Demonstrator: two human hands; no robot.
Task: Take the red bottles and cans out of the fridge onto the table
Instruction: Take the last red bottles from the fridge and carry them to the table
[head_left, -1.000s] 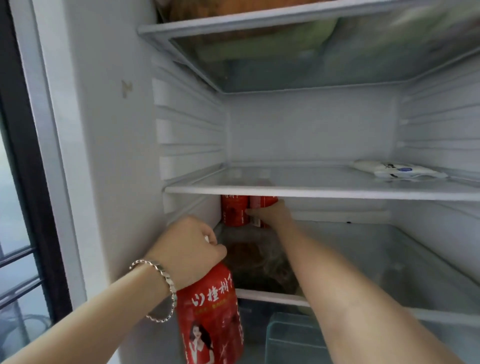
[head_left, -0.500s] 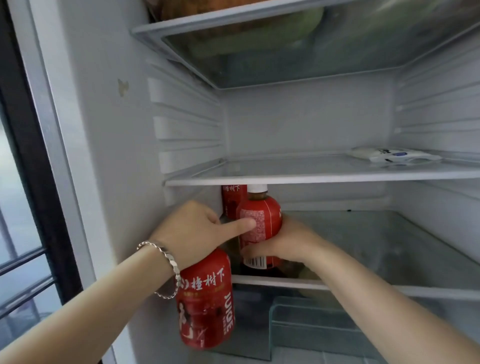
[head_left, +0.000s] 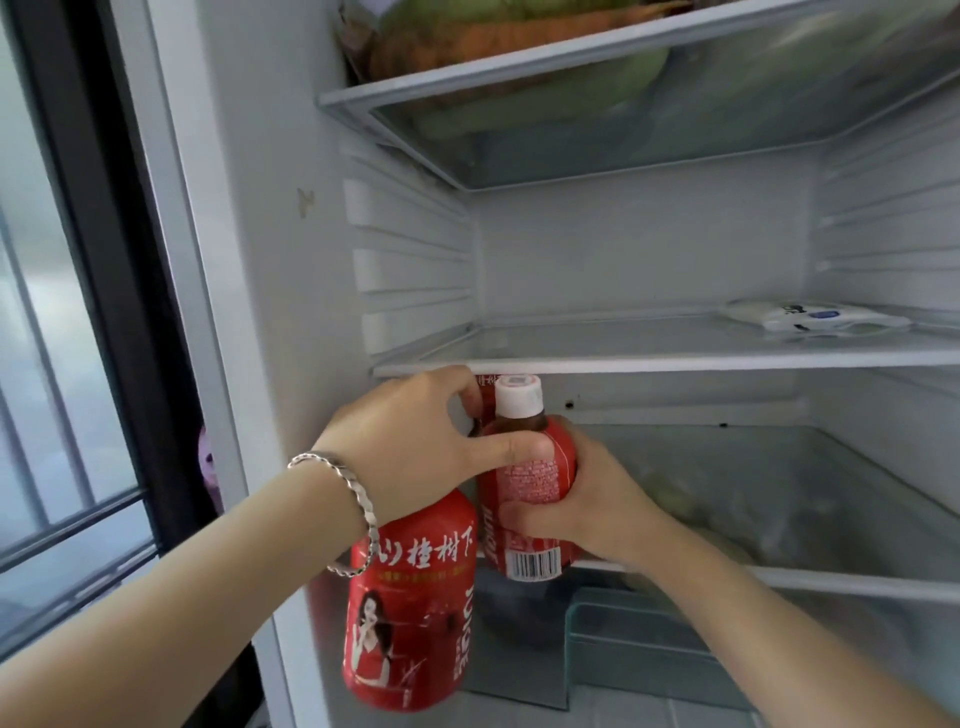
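Gripping large red bottle (head_left: 410, 613) by its top, left hand (head_left: 415, 447) thumbs capped bottle (head_left: 524, 480) clasped by right hand (head_left: 587, 501); ease both out below shelf (head_left: 675, 358).

**Two in hand, one behind**

The left hand (head_left: 410, 441), a silver bracelet (head_left: 353, 499) on its wrist, gripped the top of a printed red bottle (head_left: 410, 613) that hung below it, in front of the left wall of the fridge (head_left: 291, 312). Its thumb lay against the shoulder of a white-capped red bottle (head_left: 524, 483). The right hand (head_left: 587, 499) wrapped that bottle from the right, the barcoded base near the front edge of the lower glass shelf (head_left: 831, 582). A third red container (head_left: 485, 384) showed just behind the cap, mostly hidden. A white packet (head_left: 815, 317) lay at the right of the middle shelf (head_left: 675, 361), and green and orange produce (head_left: 519, 31) sat on the top shelf (head_left: 571, 62)
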